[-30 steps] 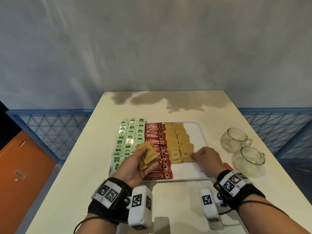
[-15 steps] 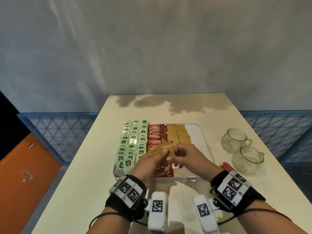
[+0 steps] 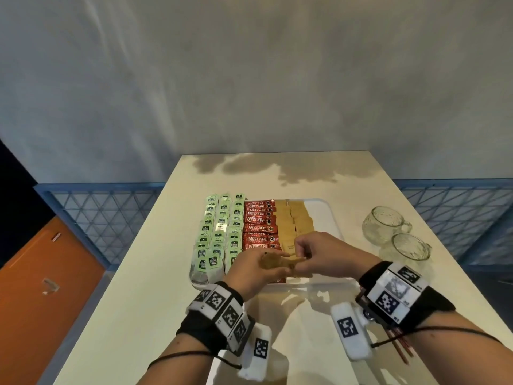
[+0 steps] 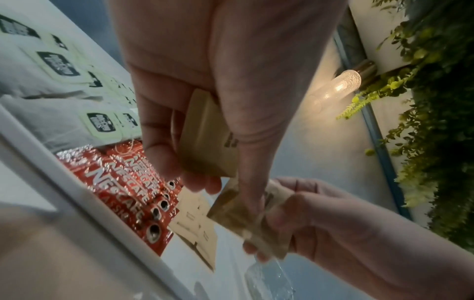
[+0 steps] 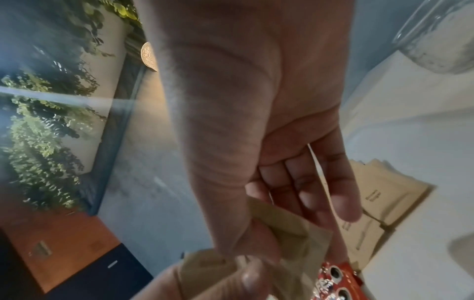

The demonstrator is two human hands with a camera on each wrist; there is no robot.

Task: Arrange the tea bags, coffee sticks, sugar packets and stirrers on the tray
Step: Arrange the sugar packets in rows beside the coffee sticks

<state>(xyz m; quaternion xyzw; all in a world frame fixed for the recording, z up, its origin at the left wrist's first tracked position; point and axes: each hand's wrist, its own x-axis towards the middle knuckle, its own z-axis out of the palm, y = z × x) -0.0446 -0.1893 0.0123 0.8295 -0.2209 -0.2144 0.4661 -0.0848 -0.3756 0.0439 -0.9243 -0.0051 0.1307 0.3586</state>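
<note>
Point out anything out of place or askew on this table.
The red stirrers lie on the cream table beside the right wrist, off the white tray. One red Nescafe coffee stick sits slightly askew in its column. Nothing looks spilled or damaged.

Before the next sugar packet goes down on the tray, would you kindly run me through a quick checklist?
1. Left hand holds spare sugar packets: ok.
2. Right hand pinches one packet: ok.
3. Packet fully clear of the left hand's stack: cannot tell.
4. Bare tray space right of the brown rows: ok.
5. Glass cups stand off the tray, apart from the hands: ok.
6. Stirrers on the tray: not ok, they lie on the table under the right wrist.
</note>
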